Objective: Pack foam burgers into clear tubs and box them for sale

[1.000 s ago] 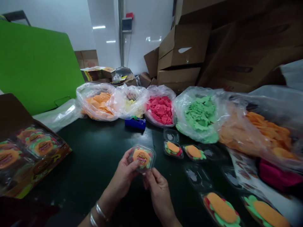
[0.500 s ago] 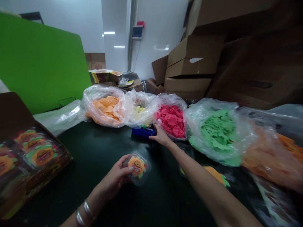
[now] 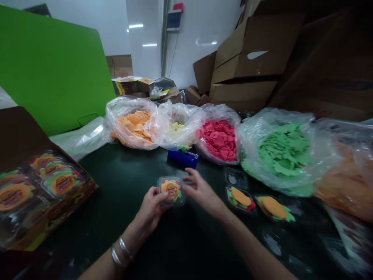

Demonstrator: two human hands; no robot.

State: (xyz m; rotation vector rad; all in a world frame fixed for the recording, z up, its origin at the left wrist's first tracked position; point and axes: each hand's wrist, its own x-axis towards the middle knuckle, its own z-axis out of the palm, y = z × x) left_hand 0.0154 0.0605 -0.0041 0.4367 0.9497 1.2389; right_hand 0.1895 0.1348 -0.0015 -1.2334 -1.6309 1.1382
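My left hand (image 3: 154,206) is closed on the edge of a small clear plastic box (image 3: 180,200), thumb on its lid. Inside lie orange and green pieces under a burger-printed label (image 3: 171,189). My right hand (image 3: 201,190) is at the box's right edge, fingers curled and slightly blurred. A faint see-through sheen shows by its fingertips; I cannot make out what they hold. Behind the hands a blue tape dispenser (image 3: 183,157) stands on the dark table (image 3: 122,175).
Along the back lie open plastic bags of orange pieces (image 3: 135,124), pale yellow pieces (image 3: 176,127), red pieces (image 3: 220,138) and green pieces (image 3: 284,153). Filled clear trays (image 3: 240,198) lie right. A display carton (image 3: 72,206) with packed boxes stands left. Cardboard boxes (image 3: 247,70) rise behind.
My right hand has left the tape dispenser and come down to the box in my left hand. The view has shifted somewhat, showing more of the trays on the right.
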